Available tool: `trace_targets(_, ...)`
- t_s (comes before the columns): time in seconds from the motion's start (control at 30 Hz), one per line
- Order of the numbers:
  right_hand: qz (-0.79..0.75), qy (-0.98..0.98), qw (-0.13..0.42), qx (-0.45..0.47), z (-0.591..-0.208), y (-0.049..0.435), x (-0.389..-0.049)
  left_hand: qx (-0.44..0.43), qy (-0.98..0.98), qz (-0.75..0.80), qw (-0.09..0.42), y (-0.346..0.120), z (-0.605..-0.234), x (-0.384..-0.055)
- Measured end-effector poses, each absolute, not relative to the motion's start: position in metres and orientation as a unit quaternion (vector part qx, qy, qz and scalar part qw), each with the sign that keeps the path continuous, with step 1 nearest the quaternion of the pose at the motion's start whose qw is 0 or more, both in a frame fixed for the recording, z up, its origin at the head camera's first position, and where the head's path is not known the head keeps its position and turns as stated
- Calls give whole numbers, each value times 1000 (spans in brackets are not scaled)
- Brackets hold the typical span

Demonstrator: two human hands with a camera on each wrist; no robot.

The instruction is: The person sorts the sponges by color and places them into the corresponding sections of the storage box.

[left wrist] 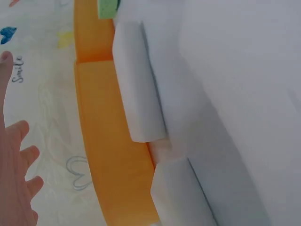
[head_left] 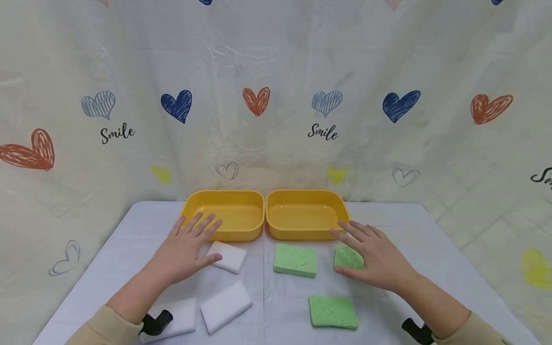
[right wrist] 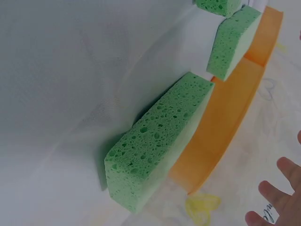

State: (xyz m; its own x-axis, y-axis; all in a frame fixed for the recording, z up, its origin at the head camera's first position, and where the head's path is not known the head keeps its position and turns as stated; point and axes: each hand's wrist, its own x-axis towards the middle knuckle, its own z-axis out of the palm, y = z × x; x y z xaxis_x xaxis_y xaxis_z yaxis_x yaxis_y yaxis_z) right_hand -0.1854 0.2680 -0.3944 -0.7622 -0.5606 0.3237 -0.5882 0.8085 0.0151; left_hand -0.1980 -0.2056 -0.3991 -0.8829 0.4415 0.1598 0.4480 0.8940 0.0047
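Note:
My left hand (head_left: 187,254) is held out with spread, straight fingers, its fingertips overlapping the left yellow tray (head_left: 241,235) in the head view. A white sponge block (head_left: 228,257) lies just right of its thumb; two more white blocks (head_left: 226,306) lie nearer me, one partly behind the wrist. My right hand (head_left: 375,256), fingers also spread, overlaps the corner of the right yellow tray (head_left: 306,234) and partly hides a green sponge (head_left: 348,258). Another green sponge (head_left: 295,260) lies in front of that tray, and a third green sponge (head_left: 333,312) sits nearer me. Neither hand holds anything.
Both trays stand side by side at the back of the white-covered table (head_left: 396,220), with nothing seen inside them. Behind the table hangs a pale curtain (head_left: 284,57) printed with hearts. Black wrist straps (head_left: 157,323) show at both sleeves.

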Motion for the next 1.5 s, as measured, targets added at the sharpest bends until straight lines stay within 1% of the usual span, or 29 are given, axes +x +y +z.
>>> trace_targets(0.53, 82, -944, 117, 298, -396, 258, -188, -204, -977, -16, 64, -215, -401, -205)
trace_targets(0.77, 84, -945, 79, 305, -402, 246, -191, -189, -980, -27, 59, -225, -403, -207)
trace_targets(1.13, 70, -944, 34, 321, -401, 230, -202, -155, -987, -13, 42, -248, -403, -228)
trace_targets(1.5, 77, -946, -8, 315, -405, 218, -216, -122, -992, -28, 7, -270, -400, -250)
